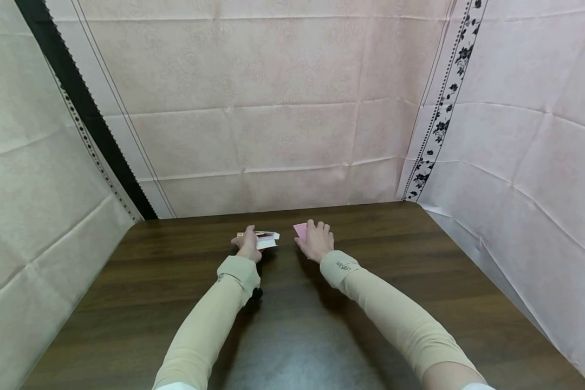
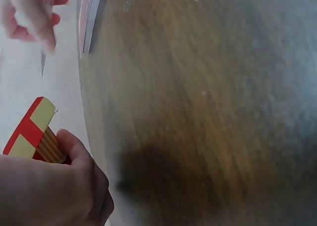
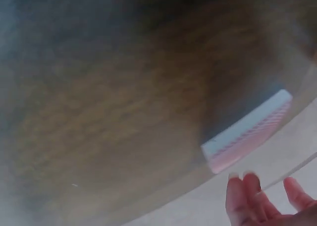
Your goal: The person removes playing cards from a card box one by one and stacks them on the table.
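My left hand [image 1: 247,245] grips a small cardboard box [image 1: 267,241] near the far edge of the table. Red and yellow patches and a striped part of that box [image 2: 33,128] show in the left wrist view; a white flap sticks out on its right in the head view. A flat pink stack [image 3: 250,132] with pale edges lies on the table by the far edge. Beside it is my right hand [image 1: 318,242], its fingers [image 3: 237,196] spread and apart from the stack in the right wrist view. The hand partly covers the stack in the head view.
A dark brown wooden table [image 1: 292,336] spans the space beneath both arms. Pale cloth sheets [image 1: 283,108] hang behind it and along both sides, with a black strip [image 1: 92,119] at the left and a floral border [image 1: 441,124] at the right.
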`<state>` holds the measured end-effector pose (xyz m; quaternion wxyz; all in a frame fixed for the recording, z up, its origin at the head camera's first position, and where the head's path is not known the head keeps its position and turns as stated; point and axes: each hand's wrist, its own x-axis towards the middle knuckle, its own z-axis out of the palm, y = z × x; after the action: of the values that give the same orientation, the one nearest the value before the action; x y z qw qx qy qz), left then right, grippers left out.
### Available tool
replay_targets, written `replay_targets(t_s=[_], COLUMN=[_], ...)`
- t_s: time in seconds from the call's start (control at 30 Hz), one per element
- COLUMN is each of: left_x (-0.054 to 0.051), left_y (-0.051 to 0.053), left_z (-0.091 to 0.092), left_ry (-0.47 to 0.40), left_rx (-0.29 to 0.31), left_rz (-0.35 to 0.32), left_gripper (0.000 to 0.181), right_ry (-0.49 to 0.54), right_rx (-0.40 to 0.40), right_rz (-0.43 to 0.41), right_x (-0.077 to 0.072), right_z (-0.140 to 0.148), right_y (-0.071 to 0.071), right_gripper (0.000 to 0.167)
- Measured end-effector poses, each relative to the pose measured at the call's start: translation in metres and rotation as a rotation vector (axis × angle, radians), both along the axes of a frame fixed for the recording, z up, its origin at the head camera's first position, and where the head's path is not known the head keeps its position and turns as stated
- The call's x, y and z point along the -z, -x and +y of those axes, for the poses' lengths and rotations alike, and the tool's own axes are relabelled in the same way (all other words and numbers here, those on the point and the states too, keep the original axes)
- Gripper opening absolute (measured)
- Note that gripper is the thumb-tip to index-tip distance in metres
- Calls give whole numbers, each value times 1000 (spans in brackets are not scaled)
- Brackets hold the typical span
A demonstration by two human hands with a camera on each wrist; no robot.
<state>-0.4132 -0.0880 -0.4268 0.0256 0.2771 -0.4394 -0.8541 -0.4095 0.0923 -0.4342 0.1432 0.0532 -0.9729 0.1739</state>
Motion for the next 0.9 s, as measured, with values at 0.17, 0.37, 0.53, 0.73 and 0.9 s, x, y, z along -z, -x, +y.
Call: replay_targets(t_s=[0.17,0.37,0.53,0.73,0.9], left_x=[-1,2,2,1,1], left_y=[1,3,2,0,0], left_z=[0,-1,0,1,1], left_ry=[25,24,17,17,37], left_rx=[12,17,26,36,45], left_rz=[-12,-11,5,11,7], left_gripper=[90,89,85,85,84], right_ry=[37,88,43,-8,-17], right_rx=[66,115,141,174,183], right_rz=[-10,-107,-140,-137,-129], right_x=[3,4,4,8,13], right_z=[8,12,10,6,4], right_y=[5,6,5,5,7], right_gripper=[47,57,62,63,64])
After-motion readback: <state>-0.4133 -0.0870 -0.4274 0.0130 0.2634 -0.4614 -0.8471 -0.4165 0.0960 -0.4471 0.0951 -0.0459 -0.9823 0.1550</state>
